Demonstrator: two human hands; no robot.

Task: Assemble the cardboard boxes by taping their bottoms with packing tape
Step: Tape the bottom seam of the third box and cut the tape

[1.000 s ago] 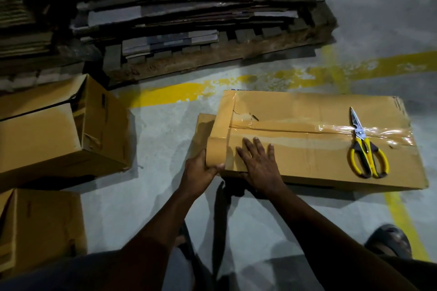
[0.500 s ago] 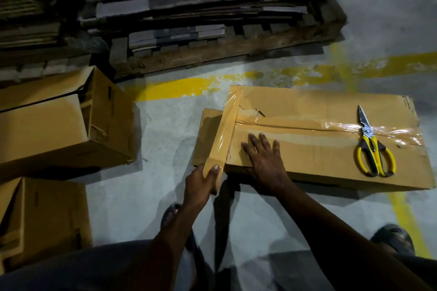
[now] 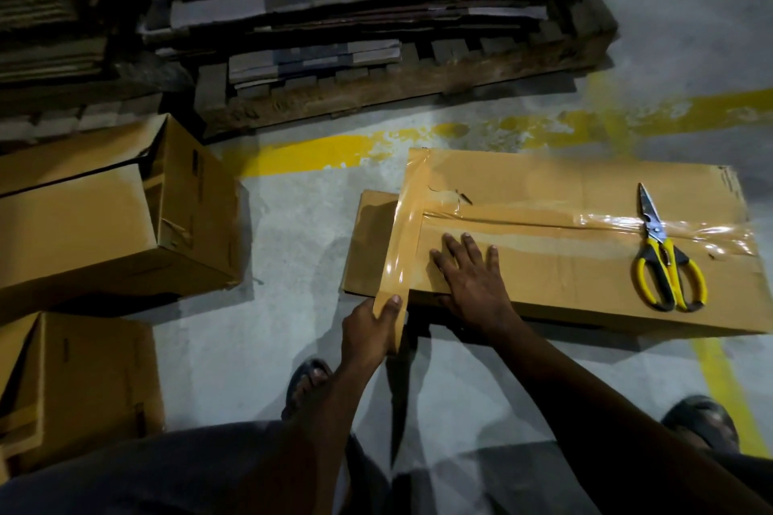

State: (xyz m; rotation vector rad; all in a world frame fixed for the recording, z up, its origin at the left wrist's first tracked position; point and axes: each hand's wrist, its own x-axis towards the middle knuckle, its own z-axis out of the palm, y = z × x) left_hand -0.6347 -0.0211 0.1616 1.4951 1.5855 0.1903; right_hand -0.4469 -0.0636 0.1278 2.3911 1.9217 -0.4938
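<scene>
View: head camera, looking down at the floor work.
Landmark: the cardboard box (image 3: 564, 276) lies on the concrete floor with its closed bottom flaps facing up.
Packing tape (image 3: 408, 230): a brown strip crosses the box's left end from far edge to near edge, at right angles to the centre seam. It probably locks the flap ends down.
Seam tape (image 3: 606, 222): a shiny strip already covers the long joint across the box top.
Left hand (image 3: 368, 326): at the box's near left corner, fingers curled round the tape's near end and thumb on top. The roll seems to sit in this grip, mostly hidden. The pull towards the person likely holds the strip taut, so it lies without wrinkles.
Right hand (image 3: 472, 276): flat on the box top just right of the strip, fingers spread and holding nothing. It seems to pin the box against the pull.
Scissors (image 3: 665, 263): yellow-handled, resting on the box's right part over the seam tape, within reach for the cut.
Loose flap (image 3: 370, 238): sticks out beyond the box's left end, under the strip.
Other boxes (image 3: 104, 222): two, well left of the box.
Stage: judged as end taping under way, the strip not yet cut.
</scene>
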